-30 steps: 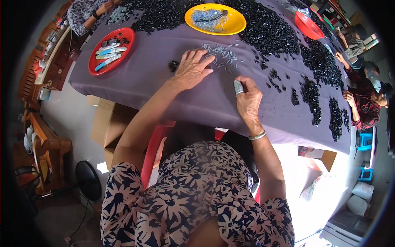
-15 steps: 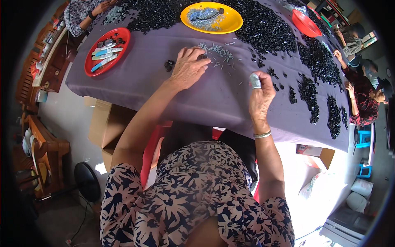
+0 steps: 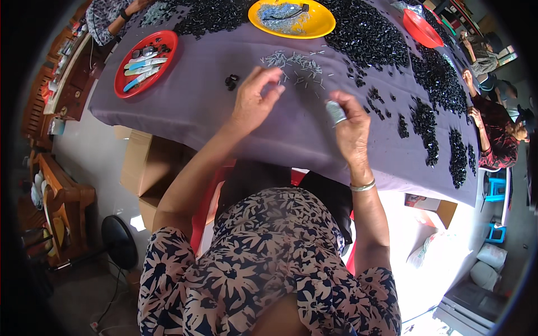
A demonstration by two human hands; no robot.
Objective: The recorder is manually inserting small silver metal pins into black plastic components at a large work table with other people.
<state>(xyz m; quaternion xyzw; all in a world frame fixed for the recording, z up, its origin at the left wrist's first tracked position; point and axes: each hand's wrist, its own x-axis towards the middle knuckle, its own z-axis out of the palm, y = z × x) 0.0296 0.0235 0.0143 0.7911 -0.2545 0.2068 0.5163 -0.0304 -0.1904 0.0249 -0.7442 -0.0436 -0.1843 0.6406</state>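
Observation:
My left hand [image 3: 253,103] hovers over the grey cloth, just short of a loose scatter of small clear slivers [image 3: 297,63]. Its fingers are curved and a little blurred, with a gap between thumb and fingertips where nothing distinct shows. Farther right, my right hand [image 3: 352,126] is closed, its thumb pressed to the bent fingers. A silvery wrap [image 3: 335,113] covers that thumb. Whatever the pinch holds, if anything, is too small to make out. A few black pieces [image 3: 231,82] lie left of my left hand, and more small black pieces [image 3: 376,101] lie beyond my right.
A yellow dish [image 3: 330,23] of clear slivers, with a dark strip on top, stands at the far side. At left, a red tray [image 3: 119,87] holds blue-and-white handled tools. Black pieces [image 3: 364,42] spread over the far and right table. A red bowl [image 3: 421,33] stands far right; other people sit nearby.
My left hand has drawn back from the slivers toward me. My right hand has shifted slightly left, bringing the two hands closer together.

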